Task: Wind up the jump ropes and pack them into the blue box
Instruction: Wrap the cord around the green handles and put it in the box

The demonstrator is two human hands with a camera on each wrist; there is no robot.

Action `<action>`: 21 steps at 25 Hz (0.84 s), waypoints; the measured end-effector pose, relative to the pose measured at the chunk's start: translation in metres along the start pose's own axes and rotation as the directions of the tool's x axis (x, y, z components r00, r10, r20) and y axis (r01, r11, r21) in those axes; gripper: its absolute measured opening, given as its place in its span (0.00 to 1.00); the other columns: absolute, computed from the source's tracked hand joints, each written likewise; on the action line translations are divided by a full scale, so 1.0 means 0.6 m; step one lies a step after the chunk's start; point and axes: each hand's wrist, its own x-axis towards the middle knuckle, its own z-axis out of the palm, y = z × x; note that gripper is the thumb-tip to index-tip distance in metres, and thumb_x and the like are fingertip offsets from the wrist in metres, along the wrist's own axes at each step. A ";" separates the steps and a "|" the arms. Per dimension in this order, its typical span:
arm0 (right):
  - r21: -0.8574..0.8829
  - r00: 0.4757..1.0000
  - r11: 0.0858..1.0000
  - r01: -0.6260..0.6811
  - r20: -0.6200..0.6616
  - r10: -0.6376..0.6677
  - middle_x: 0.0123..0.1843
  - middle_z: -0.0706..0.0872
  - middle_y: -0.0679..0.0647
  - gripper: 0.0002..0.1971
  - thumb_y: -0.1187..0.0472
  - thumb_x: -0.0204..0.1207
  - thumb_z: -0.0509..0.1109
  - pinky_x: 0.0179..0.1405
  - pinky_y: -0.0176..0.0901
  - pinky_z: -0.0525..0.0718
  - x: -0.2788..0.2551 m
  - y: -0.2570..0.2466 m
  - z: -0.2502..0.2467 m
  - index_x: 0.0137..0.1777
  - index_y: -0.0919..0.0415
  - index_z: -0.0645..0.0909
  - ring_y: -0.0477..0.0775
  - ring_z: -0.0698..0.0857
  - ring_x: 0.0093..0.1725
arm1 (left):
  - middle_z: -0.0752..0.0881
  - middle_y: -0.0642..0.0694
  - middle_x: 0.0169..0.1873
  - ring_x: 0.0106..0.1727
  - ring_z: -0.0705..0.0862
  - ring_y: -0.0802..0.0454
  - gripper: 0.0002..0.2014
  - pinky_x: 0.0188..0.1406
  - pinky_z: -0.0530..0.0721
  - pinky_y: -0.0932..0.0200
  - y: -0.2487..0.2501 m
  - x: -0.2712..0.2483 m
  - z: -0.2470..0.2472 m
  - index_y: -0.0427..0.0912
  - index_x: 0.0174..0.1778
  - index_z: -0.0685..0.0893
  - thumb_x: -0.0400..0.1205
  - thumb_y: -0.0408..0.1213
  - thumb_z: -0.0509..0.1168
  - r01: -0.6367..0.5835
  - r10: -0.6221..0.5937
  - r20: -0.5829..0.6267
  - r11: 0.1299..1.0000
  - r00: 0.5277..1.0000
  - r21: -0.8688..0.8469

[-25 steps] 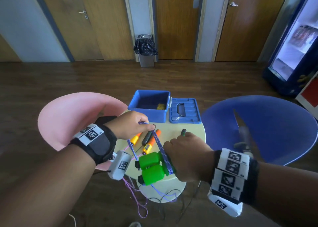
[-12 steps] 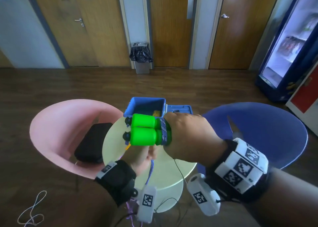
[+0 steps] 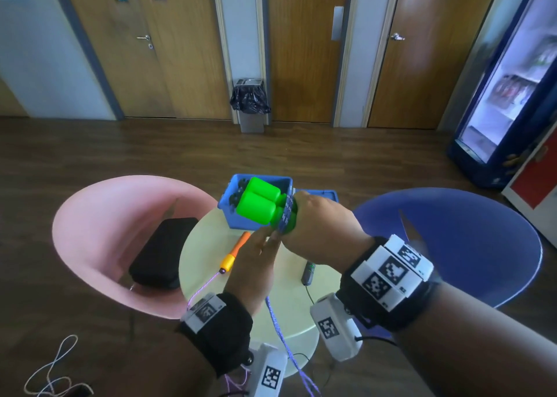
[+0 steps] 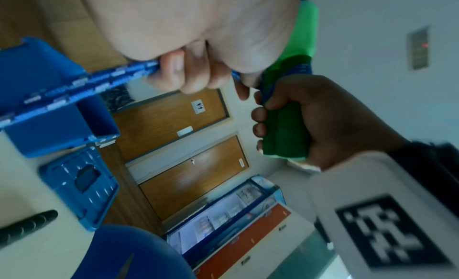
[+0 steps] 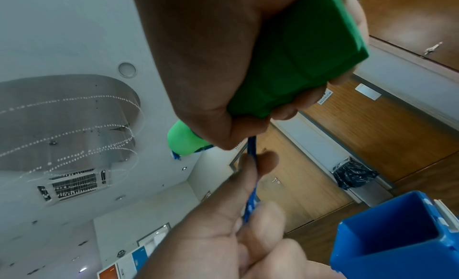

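Note:
My right hand (image 3: pixel 310 216) grips two bright green jump-rope handles (image 3: pixel 256 205) side by side, raised in front of the open blue box (image 3: pixel 232 220). A blue patterned rope (image 3: pixel 280 330) is looped around the handles and trails down past the table edge. Just below the right hand, my left hand (image 3: pixel 266 244) pinches this rope (image 5: pixel 251 151) between thumb and fingers (image 4: pixel 193 75). An orange-handled rope (image 3: pixel 236 252) and a dark handle (image 3: pixel 308 273) lie on the round pale table (image 3: pixel 205 252). Most of the box's inside is hidden by the green handles.
The box's blue lid (image 3: pixel 319 193) lies to the right of the box. A pink chair (image 3: pixel 99 216) with a black case (image 3: pixel 162 252) stands to the left, a blue chair (image 3: pixel 470 240) to the right. A white cord (image 3: pixel 51 369) lies on the floor.
My right hand has lifted the green handles from the table up in front of the box. My left hand has come from over the orange handles to just under the right hand, holding the rope.

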 end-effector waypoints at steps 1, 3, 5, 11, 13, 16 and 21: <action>-0.017 1.000 1.000 0.003 0.013 -0.003 0.44 0.84 0.46 0.19 0.40 0.70 0.69 0.40 0.47 0.81 0.000 0.001 0.005 0.51 0.52 0.74 0.57 0.81 0.42 | 0.83 0.60 0.31 0.38 0.81 0.47 0.11 0.40 0.78 0.57 -0.005 0.000 -0.005 0.61 0.39 0.81 0.88 0.49 0.59 -0.024 0.022 0.021 0.996 1.000 0.085; -0.045 0.999 0.999 -0.003 0.041 0.005 0.42 0.82 0.46 0.19 0.41 0.69 0.71 0.39 0.47 0.79 0.000 0.003 0.014 0.51 0.53 0.73 0.58 0.80 0.42 | 0.88 0.54 0.49 0.57 0.86 0.44 0.08 0.63 0.82 0.47 -0.007 -0.001 -0.013 0.62 0.48 0.81 0.85 0.51 0.56 -0.029 0.011 0.082 0.974 0.997 0.225; -0.064 0.999 0.998 -0.015 0.044 0.018 0.41 0.80 0.48 0.20 0.46 0.67 0.74 0.40 0.48 0.80 0.007 0.006 0.021 0.50 0.55 0.72 0.59 0.81 0.43 | 0.88 0.53 0.48 0.57 0.86 0.48 0.10 0.68 0.80 0.44 -0.008 -0.002 -0.016 0.61 0.45 0.81 0.87 0.45 0.56 -0.023 -0.005 0.100 0.963 0.995 0.269; -0.208 0.996 0.978 -0.030 -0.087 0.012 0.51 0.84 0.53 0.10 0.59 0.73 0.66 0.42 0.49 0.72 0.046 0.035 0.048 0.51 0.57 0.69 0.62 0.85 0.52 | 0.91 0.46 0.43 0.44 0.77 0.87 0.16 0.68 0.79 0.41 -0.010 -0.018 0.002 0.35 0.38 0.89 0.86 0.29 0.58 0.105 -0.111 0.142 0.993 0.984 0.047; -0.272 0.996 0.961 -0.053 -0.084 0.031 0.56 0.83 0.54 0.13 0.60 0.75 0.65 0.47 0.52 0.73 0.060 0.047 0.054 0.58 0.59 0.71 0.62 0.84 0.56 | 0.91 0.42 0.42 0.42 0.77 0.88 0.16 0.68 0.80 0.37 -0.005 -0.016 0.004 0.33 0.38 0.89 0.87 0.31 0.59 0.130 -0.138 0.189 0.990 0.972 0.053; -0.337 0.995 0.936 -0.096 -0.069 0.077 0.59 0.83 0.55 0.14 0.60 0.76 0.63 0.51 0.55 0.76 0.084 0.071 0.056 0.60 0.60 0.70 0.62 0.84 0.58 | 0.91 0.44 0.40 0.40 0.78 0.84 0.17 0.67 0.82 0.39 0.002 -0.018 0.005 0.39 0.35 0.88 0.86 0.34 0.59 0.125 -0.166 0.266 0.979 0.950 0.163; -0.399 0.987 0.906 -0.141 0.019 0.163 0.63 0.81 0.56 0.15 0.59 0.79 0.61 0.58 0.60 0.78 0.095 0.090 0.081 0.65 0.60 0.70 0.62 0.82 0.61 | 0.91 0.37 0.41 0.35 0.78 0.83 0.16 0.58 0.79 0.69 0.019 -0.018 0.013 0.35 0.34 0.85 0.86 0.35 0.59 0.073 -0.171 0.333 0.955 0.927 0.288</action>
